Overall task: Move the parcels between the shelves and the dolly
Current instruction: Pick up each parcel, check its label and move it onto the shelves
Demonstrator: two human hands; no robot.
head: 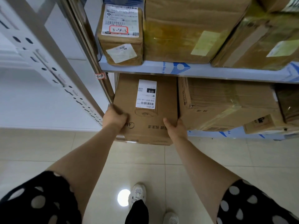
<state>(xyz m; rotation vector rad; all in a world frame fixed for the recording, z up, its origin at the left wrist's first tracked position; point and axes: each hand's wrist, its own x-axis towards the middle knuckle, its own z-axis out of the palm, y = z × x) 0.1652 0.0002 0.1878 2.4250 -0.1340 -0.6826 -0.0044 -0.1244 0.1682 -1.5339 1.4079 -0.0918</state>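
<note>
sleeves point(40, 201) nearest; left grip point(114, 117) and right grip point(176, 126) curl round the box point(145, 120) by its side edges. box overhangs the low shelf point(234, 134), just beside a carton point(226, 104). judged step: shelf transfer, direction unclear; next calls for level, square travel.

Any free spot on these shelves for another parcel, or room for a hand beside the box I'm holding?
No. The upper shelf and lower shelf look packed. The held box sits tight between the shelf post and the neighbouring box. Bare room: only the tiled floor in front.
</note>
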